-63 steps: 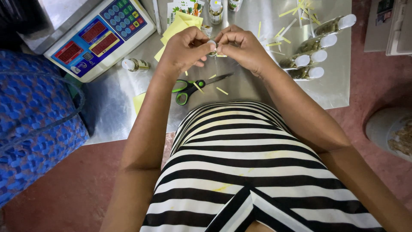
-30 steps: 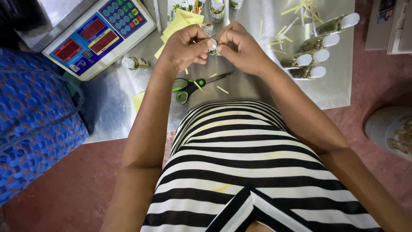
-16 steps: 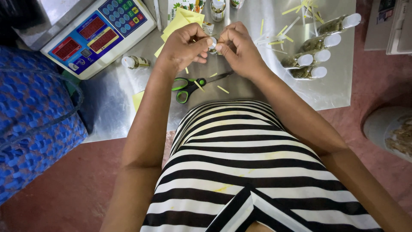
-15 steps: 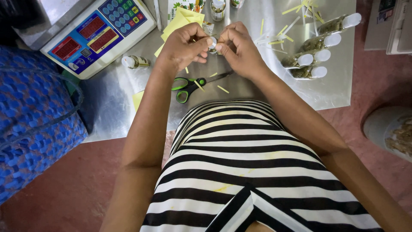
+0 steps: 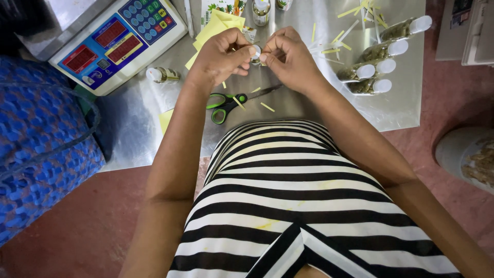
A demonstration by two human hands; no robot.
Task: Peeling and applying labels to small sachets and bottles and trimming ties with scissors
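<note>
My left hand (image 5: 222,54) and my right hand (image 5: 288,55) meet above a metal table (image 5: 134,128). Together they pinch a small bottle with a white cap (image 5: 255,52); the fingers cover most of it. Green-handled scissors (image 5: 226,102) lie shut on the table just below my hands. Several filled bottles with white caps (image 5: 378,67) lie on their sides to the right. One more small bottle (image 5: 162,75) lies to the left.
A digital weighing scale (image 5: 116,41) with a blue keypad stands at the back left. Yellow paper sheets (image 5: 213,28) and yellow strips (image 5: 355,13) are scattered about. A blue patterned bag (image 5: 41,149) sits at the left, a grey bowl (image 5: 465,157) at the right.
My hands have stayed together on the small bottle, with only small finger shifts around its cap. Nothing else on the table has moved.
</note>
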